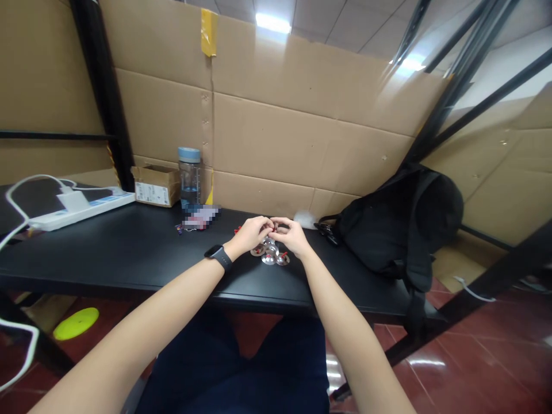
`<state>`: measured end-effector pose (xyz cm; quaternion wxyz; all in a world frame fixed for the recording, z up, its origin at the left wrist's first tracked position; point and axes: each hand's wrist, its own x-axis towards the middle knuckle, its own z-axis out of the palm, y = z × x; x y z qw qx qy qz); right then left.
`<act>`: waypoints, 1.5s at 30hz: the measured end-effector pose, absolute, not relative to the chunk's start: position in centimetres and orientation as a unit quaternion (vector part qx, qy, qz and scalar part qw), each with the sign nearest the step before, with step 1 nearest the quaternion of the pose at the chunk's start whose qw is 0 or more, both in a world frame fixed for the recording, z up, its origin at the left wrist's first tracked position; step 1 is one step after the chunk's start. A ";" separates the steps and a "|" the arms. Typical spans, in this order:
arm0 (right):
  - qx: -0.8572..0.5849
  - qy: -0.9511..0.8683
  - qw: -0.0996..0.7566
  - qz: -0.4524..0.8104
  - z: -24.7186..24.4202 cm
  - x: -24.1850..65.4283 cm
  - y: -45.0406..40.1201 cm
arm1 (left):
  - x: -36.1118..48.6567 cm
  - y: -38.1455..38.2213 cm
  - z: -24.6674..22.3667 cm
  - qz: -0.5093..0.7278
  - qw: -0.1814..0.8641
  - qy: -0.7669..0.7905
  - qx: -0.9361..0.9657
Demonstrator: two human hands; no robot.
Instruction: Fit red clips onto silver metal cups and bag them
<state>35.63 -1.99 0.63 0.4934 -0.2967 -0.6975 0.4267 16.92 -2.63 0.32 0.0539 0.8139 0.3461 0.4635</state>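
My left hand [253, 232], with a dark watch [218, 255] on its wrist, meets my right hand [290, 236] above the black table. Fingertips of both are pinched together around something small with a bit of red showing; the fingers hide most of it. Just below them lie several shiny silver discs [269, 253] with red parts, bunched and partly overlapping. Another bit of red [237, 230] shows beside my left hand. What the discs are, I cannot tell.
On the black table [142, 247] stand a small cardboard box [157, 187] and a blue-lidded water bottle [190, 178], with a blurred packet [200, 218] in front. A white power strip [86, 211] lies left. To the right rests a black backpack [388, 224]. Cardboard panels [302, 132] rise behind.
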 end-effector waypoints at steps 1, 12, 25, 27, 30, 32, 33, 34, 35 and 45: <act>-0.295 -0.695 0.494 0.432 0.6 35.6 -2.0 | 17.0 -2.6 0.3 0.464 0.050 0.349 0.813; -0.320 -0.704 0.479 0.415 1.1 35.5 -2.2 | 16.5 -2.2 0.1 0.486 0.196 0.363 0.770; -0.564 -0.723 0.390 0.080 1.3 43.1 0.7 | 7.5 1.6 -0.3 0.478 0.171 0.435 0.744; -0.589 -0.713 0.371 0.086 0.8 44.8 1.3 | 6.3 1.8 -0.5 0.460 0.206 0.434 0.747; -0.596 -0.710 0.361 0.107 -0.2 46.1 2.1 | 5.7 2.0 -1.1 0.430 0.225 0.445 0.752; -0.587 -0.715 0.360 0.125 -0.6 46.3 2.5 | 5.7 2.2 -1.5 0.413 0.227 0.447 0.760; -0.582 -0.719 0.356 0.134 -0.8 46.2 2.6 | 5.8 2.2 -1.5 0.406 0.229 0.448 0.763; -0.578 -0.723 0.351 0.140 -0.9 46.1 2.6 | 5.9 2.2 -1.4 0.402 0.228 0.450 0.765; -0.574 -0.728 0.346 0.145 -0.9 45.9 2.7 | 6.1 2.1 -1.0 0.402 0.221 0.452 0.765; -0.565 -0.744 0.320 0.156 -1.1 45.3 2.4 | 16.1 -15.8 2.0 0.215 0.413 0.158 0.871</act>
